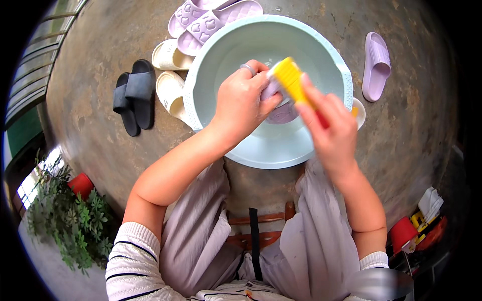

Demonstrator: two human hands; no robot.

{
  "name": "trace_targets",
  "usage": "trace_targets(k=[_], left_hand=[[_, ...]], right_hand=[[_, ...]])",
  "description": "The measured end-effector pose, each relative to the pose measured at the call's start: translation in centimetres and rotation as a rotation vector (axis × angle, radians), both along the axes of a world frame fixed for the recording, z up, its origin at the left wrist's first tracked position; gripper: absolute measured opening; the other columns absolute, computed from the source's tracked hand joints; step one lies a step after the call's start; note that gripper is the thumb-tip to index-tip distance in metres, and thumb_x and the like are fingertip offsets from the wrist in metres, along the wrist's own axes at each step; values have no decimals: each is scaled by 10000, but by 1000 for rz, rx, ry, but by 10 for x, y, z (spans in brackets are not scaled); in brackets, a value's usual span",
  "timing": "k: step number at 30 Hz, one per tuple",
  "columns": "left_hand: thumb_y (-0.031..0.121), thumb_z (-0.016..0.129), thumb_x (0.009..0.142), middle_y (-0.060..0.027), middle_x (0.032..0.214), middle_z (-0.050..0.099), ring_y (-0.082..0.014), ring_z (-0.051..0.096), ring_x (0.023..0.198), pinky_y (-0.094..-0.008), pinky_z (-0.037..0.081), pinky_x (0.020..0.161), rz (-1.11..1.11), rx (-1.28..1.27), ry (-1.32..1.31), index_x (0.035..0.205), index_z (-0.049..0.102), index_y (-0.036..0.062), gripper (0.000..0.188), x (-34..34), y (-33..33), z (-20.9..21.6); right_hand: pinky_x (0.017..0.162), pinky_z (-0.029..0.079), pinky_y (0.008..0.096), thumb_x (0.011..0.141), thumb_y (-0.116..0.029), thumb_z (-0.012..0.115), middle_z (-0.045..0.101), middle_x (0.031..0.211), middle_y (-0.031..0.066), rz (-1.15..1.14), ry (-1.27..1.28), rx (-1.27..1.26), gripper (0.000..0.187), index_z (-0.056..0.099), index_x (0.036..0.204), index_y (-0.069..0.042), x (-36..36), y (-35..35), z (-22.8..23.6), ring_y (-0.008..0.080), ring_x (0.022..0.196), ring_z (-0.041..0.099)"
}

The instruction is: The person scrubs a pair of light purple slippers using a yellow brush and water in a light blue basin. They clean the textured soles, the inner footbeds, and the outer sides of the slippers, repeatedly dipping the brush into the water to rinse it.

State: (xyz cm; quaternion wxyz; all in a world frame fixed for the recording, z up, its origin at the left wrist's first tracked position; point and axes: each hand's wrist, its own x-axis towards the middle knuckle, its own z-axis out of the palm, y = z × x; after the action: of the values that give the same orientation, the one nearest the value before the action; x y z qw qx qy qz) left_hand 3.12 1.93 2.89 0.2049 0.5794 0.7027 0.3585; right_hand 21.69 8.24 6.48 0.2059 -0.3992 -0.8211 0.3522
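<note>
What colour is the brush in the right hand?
Yellow, with a red handle; the brush shows in the head view.

Both bare forearms angled inward, left hand [244, 98] curled in a grip, right hand [329, 129] apparently clenched too.

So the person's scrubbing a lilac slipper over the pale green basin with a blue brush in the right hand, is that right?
Not quite: the brush in the right hand is yellow, not blue, as the head view shows. The left hand holds the lilac slipper over the pale green basin.
</note>
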Motion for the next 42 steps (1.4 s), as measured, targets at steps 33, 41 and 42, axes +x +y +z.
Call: trace_targets(k=[33, 41, 42], left_hand=[[34, 499, 927, -137, 1217, 614, -257, 673, 1017, -398, 645, 765, 624, -538, -1466, 1355, 468, 1, 431, -36, -49, 1], [46, 525, 914, -141, 1084, 627, -240, 681, 870, -342, 640, 698, 725, -459, -1512, 1217, 517, -53, 320, -29, -52, 8], [43, 529, 909, -136, 1102, 634, -243, 685, 896, -355, 638, 709, 716, -463, -1514, 1230, 524, -34, 331, -31, -55, 6]], right_hand=[[504, 439, 331, 868, -174, 766, 527, 675, 64, 97, 69, -26, 407, 706, 1270, -166, -12, -30, -36, 192, 530, 529], [504, 443, 329, 859, -167, 775, 539, 675, 62, 171, 106, -83, 401, 716, 1255, -163, -17, -39, -27, 182, 536, 534], [504, 446, 331, 857, -170, 776, 536, 682, 62, 171, 136, -67, 405, 714, 1258, -172, -15, -39, -28, 182, 539, 536]])
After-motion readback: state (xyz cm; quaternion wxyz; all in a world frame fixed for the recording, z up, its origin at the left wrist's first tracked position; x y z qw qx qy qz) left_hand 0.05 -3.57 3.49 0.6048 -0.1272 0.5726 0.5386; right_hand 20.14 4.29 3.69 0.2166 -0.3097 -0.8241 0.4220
